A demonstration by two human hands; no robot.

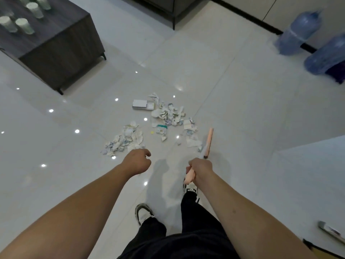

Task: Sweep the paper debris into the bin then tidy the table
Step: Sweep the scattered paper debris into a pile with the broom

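Observation:
Torn paper debris (pixel 166 116) lies scattered on the white tiled floor in front of me, with a second clump (pixel 125 140) to the left and a small white box (pixel 142 104) at the far edge. My right hand (pixel 200 170) grips the pink handle of a broom (pixel 208 142), whose head rests on the floor at the right edge of the scraps. My left hand (pixel 139 162) hovers above the floor near the left clump, fingers loosely curled and holding nothing. No bin is in view.
A dark wooden low table (pixel 61 47) with several upturned pale cups (pixel 24 25) stands at the back left. Two blue water jugs (pixel 298 32) stand at the right wall. A pale surface (pixel 313 165) juts in at the right. My feet are below.

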